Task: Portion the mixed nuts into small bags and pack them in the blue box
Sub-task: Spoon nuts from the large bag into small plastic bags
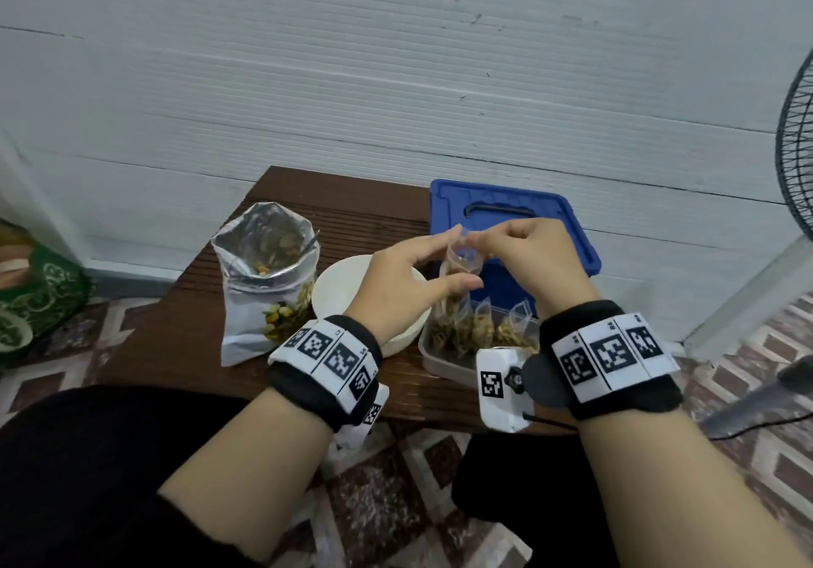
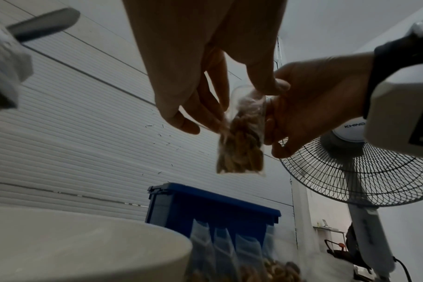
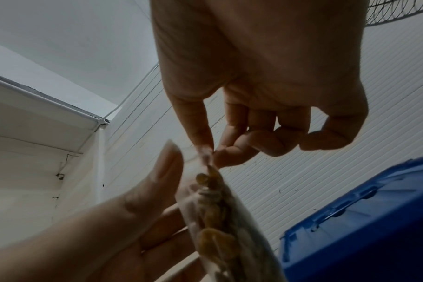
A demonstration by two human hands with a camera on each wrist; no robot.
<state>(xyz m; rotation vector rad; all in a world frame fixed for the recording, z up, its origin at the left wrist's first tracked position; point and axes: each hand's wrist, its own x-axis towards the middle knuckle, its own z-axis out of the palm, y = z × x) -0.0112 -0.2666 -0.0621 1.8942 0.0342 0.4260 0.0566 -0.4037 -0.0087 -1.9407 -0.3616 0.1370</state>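
Both hands raised, close together: left hand (image 1: 411, 279) fingers curled, right hand (image 1: 530, 259) thumb and forefinger pinched.

Bare forearms, black wrist bands (image 1: 334, 374) with white square-code tags, white camera box (image 1: 501, 387) with black cable, black trousers (image 1: 79, 471)

From below, the left hand (image 2: 193, 63) and the right hand (image 2: 311, 106) both pinch the top of a small clear bag of nuts (image 2: 242, 145), which hangs in the air. Beneath stand a blue box (image 2: 205, 208), filled bags (image 2: 229, 253) and a white bowl rim (image 2: 89, 246); a fan (image 2: 365, 171) stands right.
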